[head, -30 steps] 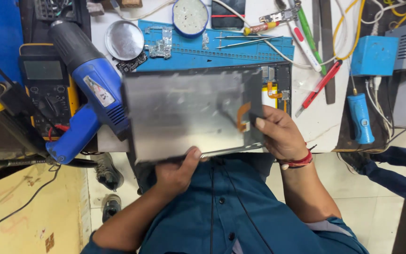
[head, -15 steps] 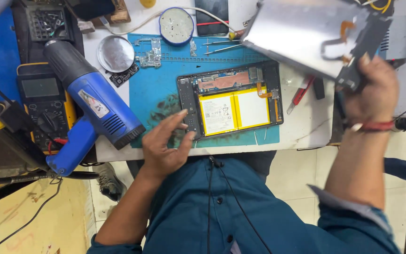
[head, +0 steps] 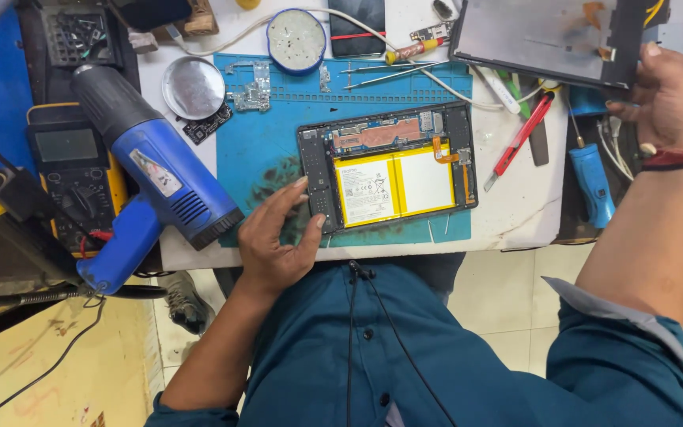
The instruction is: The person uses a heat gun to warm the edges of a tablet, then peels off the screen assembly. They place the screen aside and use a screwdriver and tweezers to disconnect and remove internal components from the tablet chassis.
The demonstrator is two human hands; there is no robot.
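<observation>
Two hands work apart. Left hand rests open-fingered on the opened tablet. Right hand grips the detached screen panel.

Around one opened tablet on the blue mat I count two yellow battery cells, one heat gun left of it, one multimeter, one round tin, and one detached screen panel above-right.

Heat gun lies left of opened tablet.
</observation>
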